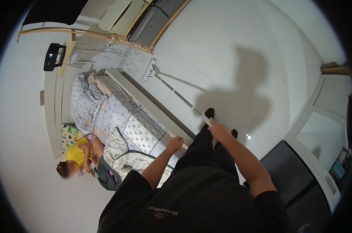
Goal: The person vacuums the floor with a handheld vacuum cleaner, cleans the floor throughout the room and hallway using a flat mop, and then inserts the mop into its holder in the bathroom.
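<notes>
My right hand [219, 130] is wrapped round the top end of a flat mop's pole [181, 98]. The pole slants away to the far left, and its flat white head [149, 70] rests on the floor near the foot of the bed. My left hand [175, 144] hangs beside the bed edge with its fingers curled in, and nothing shows in it. It is apart from the mop.
On my left is a bed [139, 132] with patterned bedding. A person in a yellow top [79, 155] sits on it. A white wire rack [106, 56] stands beyond the bed. Dark cabinet [288, 167] on my right. Pale tiled floor [207, 42] lies ahead.
</notes>
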Demonstrator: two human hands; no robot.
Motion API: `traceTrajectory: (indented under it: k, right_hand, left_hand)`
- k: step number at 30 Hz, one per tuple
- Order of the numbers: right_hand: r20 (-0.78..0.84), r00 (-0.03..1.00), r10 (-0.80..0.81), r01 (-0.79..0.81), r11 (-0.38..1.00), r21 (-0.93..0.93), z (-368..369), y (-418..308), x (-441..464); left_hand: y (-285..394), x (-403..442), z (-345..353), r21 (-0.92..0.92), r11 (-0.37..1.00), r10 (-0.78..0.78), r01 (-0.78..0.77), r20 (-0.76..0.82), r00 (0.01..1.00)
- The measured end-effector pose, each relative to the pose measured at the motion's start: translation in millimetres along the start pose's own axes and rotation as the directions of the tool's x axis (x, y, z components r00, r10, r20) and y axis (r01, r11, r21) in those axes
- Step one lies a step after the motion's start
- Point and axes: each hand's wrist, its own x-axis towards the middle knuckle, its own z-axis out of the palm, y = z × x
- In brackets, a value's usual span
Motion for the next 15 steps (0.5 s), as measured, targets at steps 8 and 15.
traceTrajectory:
  k: [8,15]
  right_hand:
    - [-0.084,0.936,0.342,-0.351,0.926,-0.14,60.6,298.5,-295.9]
    - [-0.106,0.922,0.374,-0.388,0.899,-0.203,80.1,346.6,-424.4]
  left_hand:
    - [14.6,-34.6,91.7,-0.109,0.992,0.061,-0.059,0.009,0.998]
    - [34.0,-99.1,141.6,-0.218,0.976,0.005,-0.006,-0.003,1.0]
